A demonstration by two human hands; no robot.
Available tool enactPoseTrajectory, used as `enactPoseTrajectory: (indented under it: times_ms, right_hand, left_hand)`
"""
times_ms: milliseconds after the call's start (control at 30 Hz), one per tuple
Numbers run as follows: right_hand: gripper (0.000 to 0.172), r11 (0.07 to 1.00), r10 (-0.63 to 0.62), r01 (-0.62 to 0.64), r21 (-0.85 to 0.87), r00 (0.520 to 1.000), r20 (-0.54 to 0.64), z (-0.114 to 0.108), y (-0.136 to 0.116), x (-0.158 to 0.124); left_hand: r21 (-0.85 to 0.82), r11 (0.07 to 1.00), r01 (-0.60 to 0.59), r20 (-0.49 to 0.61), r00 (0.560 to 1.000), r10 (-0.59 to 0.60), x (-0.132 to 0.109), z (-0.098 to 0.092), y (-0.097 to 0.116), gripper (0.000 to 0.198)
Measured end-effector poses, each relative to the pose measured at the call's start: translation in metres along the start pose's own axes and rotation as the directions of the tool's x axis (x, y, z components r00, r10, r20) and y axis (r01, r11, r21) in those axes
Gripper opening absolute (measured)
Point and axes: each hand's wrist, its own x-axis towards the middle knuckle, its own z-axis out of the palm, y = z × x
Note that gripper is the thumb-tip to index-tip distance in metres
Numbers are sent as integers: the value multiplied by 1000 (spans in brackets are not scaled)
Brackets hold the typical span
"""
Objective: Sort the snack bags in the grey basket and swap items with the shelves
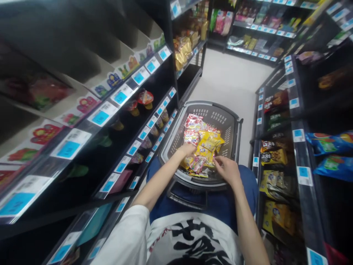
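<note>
A grey shopping basket (233, 147) with dark slotted walls rests across my lap, holding several snack packets. My left hand (188, 149) is inside it, fingers closed at the edge of the packets; the fingertips are partly hidden. Just beyond that hand lies a red-and-white snack packet (191, 137). Yellow snack packets (211, 141) fill the middle of the pile, and a pink-and-white packet (197, 164) is nearer to me. Over the basket's right side, my right hand (227, 169) has its fingers bent and apart, the tips close to the yellow packets. Whether they touch is unclear.
Shelves with blue price tags (99, 116) run close on my left, bearing small cups (145, 98). The right-hand shelves hold yellow bags (278, 217) and blue packets (335, 167). Pale floor (228, 73) leads to a stocked shelf (256, 29) at the aisle's end.
</note>
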Motion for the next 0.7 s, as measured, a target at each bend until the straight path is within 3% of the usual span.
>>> enactPoseTrajectory:
  times_ms: [133, 200, 300, 400, 467, 567, 633, 700]
  right_hand:
    - [26, 999, 20, -20, 35, 1000, -10, 0, 0, 0]
    - [25, 998, 31, -30, 52, 999, -20, 1, 0, 0]
    - [24, 996, 48, -45, 76, 998, -39, 1, 1, 0]
    - [24, 994, 53, -47, 98, 997, -58, 3, 3, 1]
    - [23, 993, 41, -34, 110, 997, -70, 4, 4, 1]
    - [51, 993, 9, 1, 117, 996, -88, 5, 6, 1]
    - [72, 993, -8, 20, 118, 995, -96, 3, 5, 0]
    - [81, 993, -22, 33, 116, 995, -99, 1, 4, -2]
  left_hand:
    - [-22, 998, -53, 29, 998, 53, 1, -4, -4, 22]
    - [-73, 993, -89, -13, 996, 89, -2, -8, -4, 22]
    - [-181, 972, -149, -190, 975, 114, -6, -15, -1, 18]
    - [-310, 931, -192, -397, 916, 57, -10, -24, 6, 20]
    - [-393, 891, -227, -475, 880, 14, -12, -27, 9, 22]
    - [-502, 820, -274, -498, 867, -15, -13, -29, 15, 24]
    - [-567, 774, -282, -462, 887, -16, -14, -26, 19, 26]
    - [-620, 736, -273, -397, 918, 6, -16, -21, 25, 30]
